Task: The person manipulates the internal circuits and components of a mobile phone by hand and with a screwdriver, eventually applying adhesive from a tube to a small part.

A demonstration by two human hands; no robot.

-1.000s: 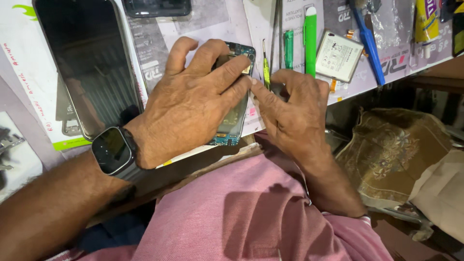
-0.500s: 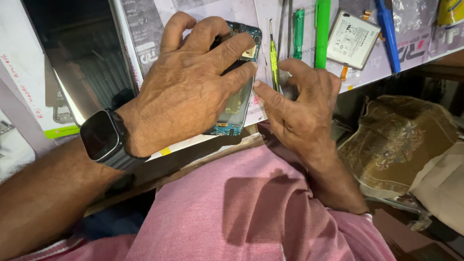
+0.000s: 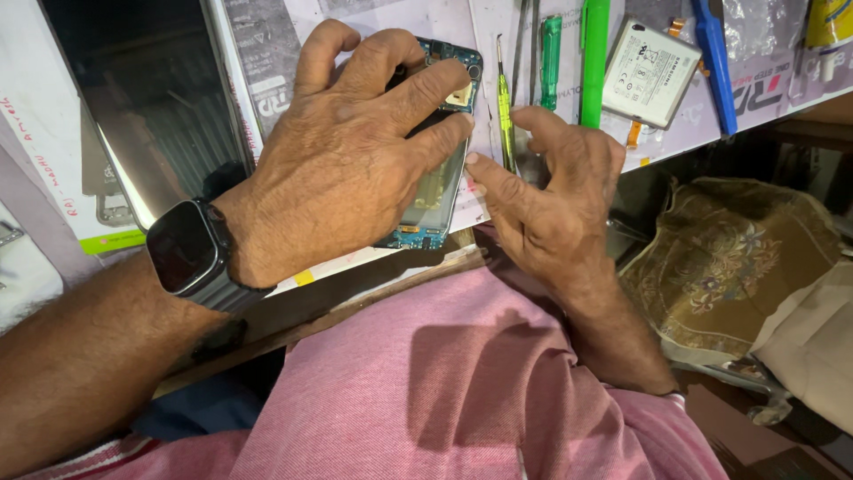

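Both hands have slid a little lower on the counter [image 3: 373,267] since the picture before, and the right thumb now reaches closer to the phone's side.

Biggest of all is the counter, covered with a white printed sheet. On its left part lies a big dark glass screen panel [image 3: 151,116], shiny and flat.

Next comes the left hand [image 3: 346,160], which wears a dark watch [image 3: 191,249] on the wrist. It lies flat on top of the opened phone [image 3: 435,191] and holds it down. Its fingers are spread a bit and pressed on the phone (the thumb side is hidden, so I cannot tell where the thumb is).

The right hand [image 3: 555,191] rests at the near edge of the counter, just beside the phone. Its fingers are bent and spread, holding nothing, and the thumb tip touches the phone's right side.

The opened phone sits near the middle of the near edge, with its blue-green inside parts showing at the top and bottom ends.

Farther back on the right lies a white flat battery [image 3: 649,71]. Beside it are a long green tool [image 3: 593,58], a blue tool [image 3: 713,53], a small green screwdriver [image 3: 551,49] and a thin yellow tool [image 3: 504,107], which lies between the two hands.
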